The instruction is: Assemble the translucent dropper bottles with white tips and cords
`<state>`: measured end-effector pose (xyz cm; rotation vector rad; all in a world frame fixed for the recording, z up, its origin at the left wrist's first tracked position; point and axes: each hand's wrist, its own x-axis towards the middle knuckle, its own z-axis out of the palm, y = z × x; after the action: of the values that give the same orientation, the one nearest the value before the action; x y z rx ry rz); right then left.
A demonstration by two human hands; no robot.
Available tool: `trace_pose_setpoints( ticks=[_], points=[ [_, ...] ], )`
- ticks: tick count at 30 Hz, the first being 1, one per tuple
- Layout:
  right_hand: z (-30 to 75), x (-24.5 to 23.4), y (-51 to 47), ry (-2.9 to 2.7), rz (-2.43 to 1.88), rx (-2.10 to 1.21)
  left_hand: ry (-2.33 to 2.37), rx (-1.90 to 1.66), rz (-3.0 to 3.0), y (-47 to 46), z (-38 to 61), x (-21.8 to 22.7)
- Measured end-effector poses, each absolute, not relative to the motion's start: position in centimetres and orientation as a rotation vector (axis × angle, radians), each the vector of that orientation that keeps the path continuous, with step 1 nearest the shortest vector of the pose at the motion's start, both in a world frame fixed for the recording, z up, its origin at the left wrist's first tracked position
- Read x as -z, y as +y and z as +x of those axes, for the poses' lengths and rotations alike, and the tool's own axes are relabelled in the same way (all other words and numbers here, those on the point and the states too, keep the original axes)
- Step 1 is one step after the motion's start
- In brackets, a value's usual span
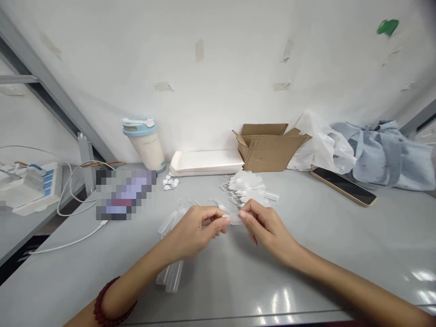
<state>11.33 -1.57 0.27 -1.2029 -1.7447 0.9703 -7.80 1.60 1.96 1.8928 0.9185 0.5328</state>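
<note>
Near the middle of the table, my left hand (201, 229) and my right hand (269, 229) pinch the two ends of a small translucent plastic tube (235, 220). Fingers of both hands are closed, and they cover parts of the tube. Just beyond my right hand lies a pile of similar tubes (247, 182) with thin pale strings. More tubes (174, 278) lie on the table under and beside my left hand, partly hidden by the wrist. A few crumpled white bits (170, 182) sit farther back on the left.
Along the wall stand a blue-lidded cup (146, 145), a stack of white envelopes (207, 161), an open cardboard box (267, 152), a white plastic bag (322, 143) and a light blue cloth bag (384, 154). A phone (344, 186) lies right; a blurred-out device (126, 195) with a cable lies left.
</note>
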Motion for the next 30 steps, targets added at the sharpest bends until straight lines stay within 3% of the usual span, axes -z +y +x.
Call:
trace_pose_setpoints(
  ticks=[3, 6, 11, 14, 17, 22, 30],
  points=[
    [11.3, -0.7, -1.3, -1.478, -1.134, -1.364, 0.955, -0.654, 2.128, 1.1, -7.5, -1.9],
    [11.2, -0.9, -1.1, -1.381, -1.080, -1.447, 0.968, -0.670, 2.143, 0.8, -7.3, -2.2],
    [11.4, -0.4, -1.5, -1.803, -1.197, -0.924, 1.031, -0.608, 1.858, 1.3, -7.5, -2.2],
    [11.5, 0.3, -1.6, -2.003, -1.043, -0.376, 1.027, -0.535, 1.748, 1.6, -7.7, -1.9],
    [11.5, 0.9, -1.5, -2.016, -0.890, -0.060, 0.917, -0.389, 1.691, 1.6, -7.7, -1.9],
    [11.6, 1.0, -1.1, -2.095, -0.875, 0.074, 0.876, -0.445, 1.618, 1.5, -7.7, -2.2],
    [11.4, 0.5, -1.8, -2.071, -1.031, -0.105, 0.982, -0.574, 1.635, 1.8, -8.0, -2.1]
  ],
)
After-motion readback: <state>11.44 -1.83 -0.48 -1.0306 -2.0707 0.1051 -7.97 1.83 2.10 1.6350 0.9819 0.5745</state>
